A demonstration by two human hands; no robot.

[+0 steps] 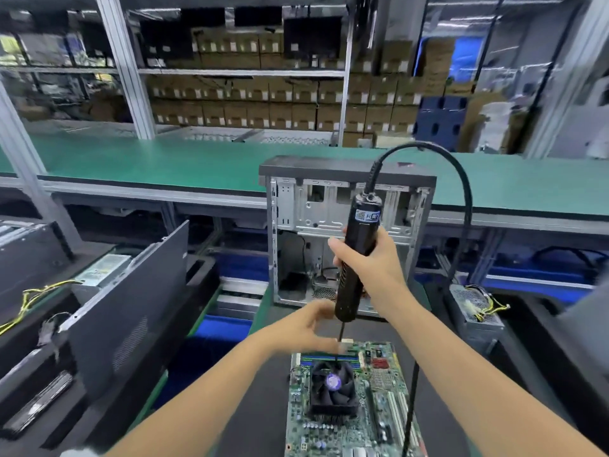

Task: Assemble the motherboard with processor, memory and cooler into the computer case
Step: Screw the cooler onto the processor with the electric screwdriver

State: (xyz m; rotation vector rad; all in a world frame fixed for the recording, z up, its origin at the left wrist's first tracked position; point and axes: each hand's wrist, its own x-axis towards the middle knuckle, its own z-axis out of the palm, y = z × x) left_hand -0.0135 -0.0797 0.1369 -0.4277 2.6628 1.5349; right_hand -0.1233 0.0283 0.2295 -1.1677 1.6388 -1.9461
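Fingers (342, 250) of the right hand (372, 262) wrapped tight round the driver (357, 255), clamped on its black barrel about mid-length. Driver near upright, top tipped slightly toward 1 o'clock, cable (461, 206) looping off the cap and down at 3 o'clock. Left hand (306, 328) lower, at 10 o'clock from the bit (340, 334); its fingertips pinched close by the shaft, blurred, so cannot tell whether they touch the bit or hold a screw. Bit tip lands at the cooler (333, 389), far edge, roughly its 12 o'clock corner, just this side of the memory slots (326, 359). Cooler sits on the board (379, 404), which lies flat on the dark mat (263, 407) with its long axis running 12 to 6. Case (342, 232) stands open-sided at 12 o'clock, beyond the board, well apart from it, no board inside. Judgement: a cooler screw is being driven. The move turns on keeping bit axis straight over the screw; left hand is nearer to steady it.
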